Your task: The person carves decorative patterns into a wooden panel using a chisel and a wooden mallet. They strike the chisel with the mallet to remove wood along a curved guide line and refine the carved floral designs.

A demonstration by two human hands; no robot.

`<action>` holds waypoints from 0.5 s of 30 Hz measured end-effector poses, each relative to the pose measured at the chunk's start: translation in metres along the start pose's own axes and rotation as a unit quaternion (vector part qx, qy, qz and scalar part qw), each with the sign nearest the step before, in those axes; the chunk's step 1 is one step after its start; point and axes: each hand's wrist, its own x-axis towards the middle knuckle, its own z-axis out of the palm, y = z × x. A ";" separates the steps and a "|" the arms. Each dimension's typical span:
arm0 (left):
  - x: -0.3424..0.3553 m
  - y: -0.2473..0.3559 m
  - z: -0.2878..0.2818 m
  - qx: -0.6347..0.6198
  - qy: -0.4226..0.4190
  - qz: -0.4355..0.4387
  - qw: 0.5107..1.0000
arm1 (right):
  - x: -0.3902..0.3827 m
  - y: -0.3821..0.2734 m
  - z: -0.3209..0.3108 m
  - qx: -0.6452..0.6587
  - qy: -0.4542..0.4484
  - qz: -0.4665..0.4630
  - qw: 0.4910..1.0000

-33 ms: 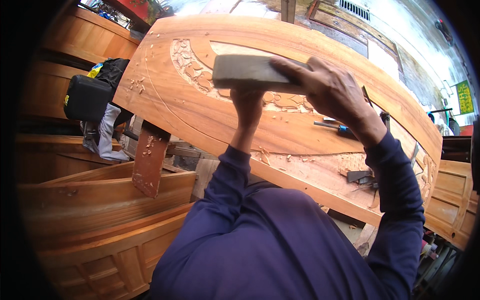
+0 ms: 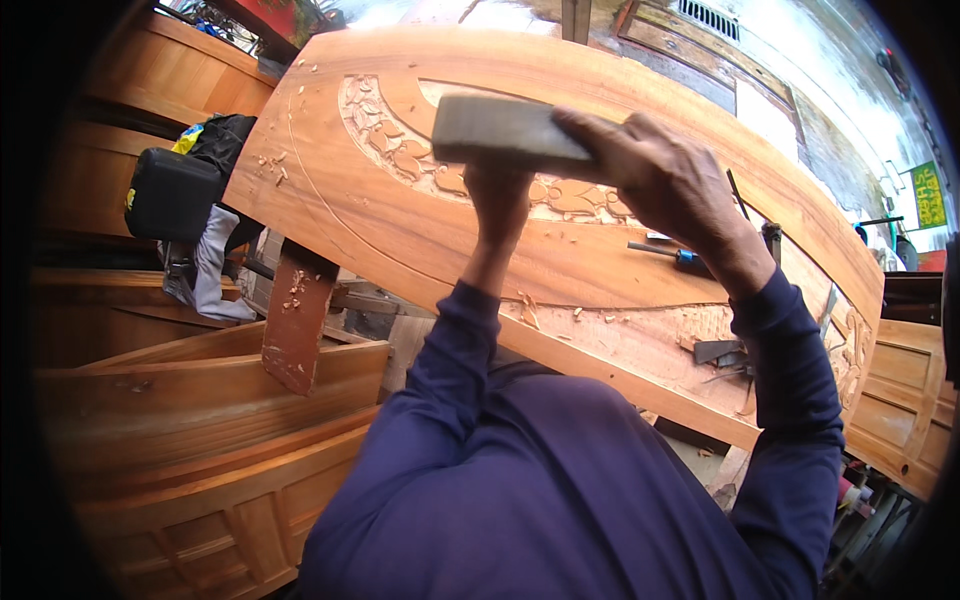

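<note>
My right hand (image 2: 680, 190) is closed on a grey rectangular block (image 2: 485, 130), held level over the carved wooden panel (image 2: 400, 260). My left hand (image 2: 497, 205) is closed just under the block; what its fingers hold is hidden. A band of carved leaf-like relief (image 2: 380, 140) runs behind both hands, with shavings scattered about. To the right of my hands lie a blue-handled tool (image 2: 685, 260) and several dark metal blades (image 2: 720, 352).
A black case (image 2: 170, 190) with dark bags and grey cloth sits left of the panel. Wooden furniture pieces (image 2: 200, 480) fill the lower left. A panelled door (image 2: 895, 390) stands at the right. Paving, a drain grate (image 2: 710, 18) and a green sign (image 2: 925, 195) show behind.
The block and my right hand have shifted slightly up, the block also a little rightward. My left hand has risen slightly with them.
</note>
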 end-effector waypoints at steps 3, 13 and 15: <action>0.039 -0.007 0.019 -0.287 0.000 -0.241 0.927 | -0.017 0.007 0.000 0.036 0.069 0.057 0.995; 0.009 0.010 -0.012 -0.343 -0.029 -0.212 0.915 | -0.023 0.005 -0.033 0.098 0.219 0.115 0.964; 0.005 0.010 -0.012 -0.348 -0.034 -0.217 0.911 | -0.015 0.003 -0.042 0.159 0.261 0.143 0.941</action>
